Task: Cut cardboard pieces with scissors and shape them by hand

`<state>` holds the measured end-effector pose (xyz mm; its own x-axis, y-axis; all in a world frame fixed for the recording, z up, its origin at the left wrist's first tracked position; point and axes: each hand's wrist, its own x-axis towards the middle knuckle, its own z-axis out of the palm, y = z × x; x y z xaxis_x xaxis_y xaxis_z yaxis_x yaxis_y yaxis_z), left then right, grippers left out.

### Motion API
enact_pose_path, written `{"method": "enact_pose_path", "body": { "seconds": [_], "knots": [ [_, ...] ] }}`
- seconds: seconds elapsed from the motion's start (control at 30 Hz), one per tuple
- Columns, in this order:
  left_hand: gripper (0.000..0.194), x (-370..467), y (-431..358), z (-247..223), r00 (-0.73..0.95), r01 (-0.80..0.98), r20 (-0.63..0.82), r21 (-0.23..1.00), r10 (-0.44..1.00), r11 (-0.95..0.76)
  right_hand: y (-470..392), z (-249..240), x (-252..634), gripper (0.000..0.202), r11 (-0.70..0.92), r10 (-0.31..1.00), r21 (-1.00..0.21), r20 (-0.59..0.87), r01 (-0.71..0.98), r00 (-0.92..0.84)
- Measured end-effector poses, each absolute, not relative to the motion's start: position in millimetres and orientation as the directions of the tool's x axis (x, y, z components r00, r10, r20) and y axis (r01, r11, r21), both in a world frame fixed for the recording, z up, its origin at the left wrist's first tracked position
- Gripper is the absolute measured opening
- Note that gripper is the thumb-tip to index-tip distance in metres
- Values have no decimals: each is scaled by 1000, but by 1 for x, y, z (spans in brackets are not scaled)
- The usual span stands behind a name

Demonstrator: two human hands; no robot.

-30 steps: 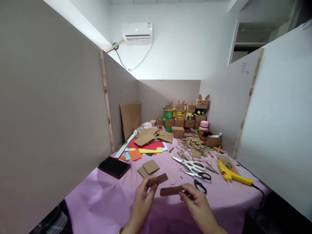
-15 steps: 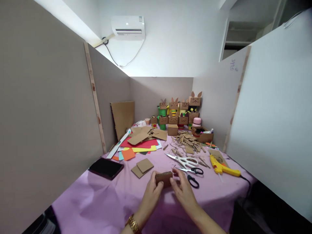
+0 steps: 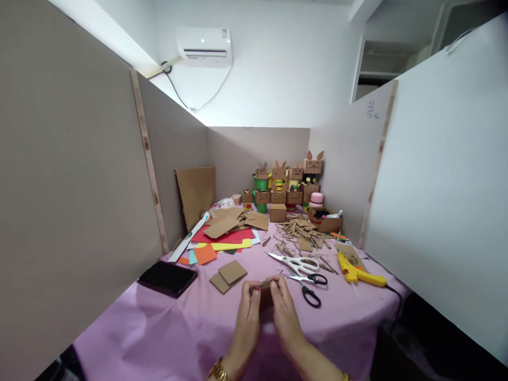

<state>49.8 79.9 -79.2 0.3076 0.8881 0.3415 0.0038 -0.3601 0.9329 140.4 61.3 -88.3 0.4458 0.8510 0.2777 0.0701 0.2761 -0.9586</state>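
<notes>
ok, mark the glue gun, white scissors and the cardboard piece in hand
glue gun (image 3: 351, 270), head view, yellow body
white scissors (image 3: 304, 263), head view, handle loops
cardboard piece (image 3: 265, 289), head view, top edge between both hands

Bare forearms, a gold wristwatch (image 3: 217, 370) on the left, red-painted nails.

Single head view, facing forward-down over table (image 3: 166, 338), hands (image 3: 264, 312) near bottom.

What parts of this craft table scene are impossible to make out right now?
- Cardboard piece, head view: mostly covered by the left hand and right hand.
- Cardboard figures: faces too small.
- Writing on the right partition: too small to read.
- Glue gun cord: drops over the table edge.
</notes>
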Motion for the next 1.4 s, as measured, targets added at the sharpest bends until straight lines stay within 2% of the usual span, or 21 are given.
{"method": "enact_pose_path", "body": {
  "seconds": [0.27, 0.5, 0.6, 0.73, 0.83, 0.93, 1.07, 1.17, 1.3, 1.4],
  "knots": [
    [10, 45, 90, -89, 402, 102, 371, 891, 837, -443, 58, -90, 151, 22, 282, 864, -958, 278, 54, 420],
    [8, 42, 94, -90, 370, 192, 418, 840, 830, -508, 62, -90, 151, 22, 274, 865, -961, 269, 51, 423],
    [8, 42, 86, -92, 357, 233, 455, 803, 816, -549, 59, -92, 150, 30, 257, 829, -965, 252, 60, 500],
    [20, 37, 78, -100, 389, 269, 520, 725, 760, -634, 43, -94, 153, 37, 233, 805, -971, 227, 61, 549],
    [33, 34, 82, -110, 399, 295, 578, 654, 712, -697, 33, -95, 153, 34, 189, 831, -982, 174, 26, 528],
    [35, 34, 88, -119, 413, 310, 623, 589, 664, -746, 30, -93, 149, 31, 175, 876, -984, 172, 35, 451],
    [38, 38, 90, -126, 429, 308, 652, 545, 625, -780, 35, -85, 149, 22, 231, 908, -959, 273, 162, 318],
    [44, 39, 84, -123, 455, 268, 645, 559, 614, -785, 39, -73, 167, 20, 249, 902, -907, 345, 340, 260],
    [48, 39, 77, -109, 405, 230, 595, 669, 694, -707, 41, -52, 196, 9, 264, 895, -776, 418, 573, 153],
    [47, 45, 81, -94, 294, 204, 506, 796, 811, -570, 44, -43, 202, 8, 317, 903, -706, 429, 633, 26]
  ]
}}
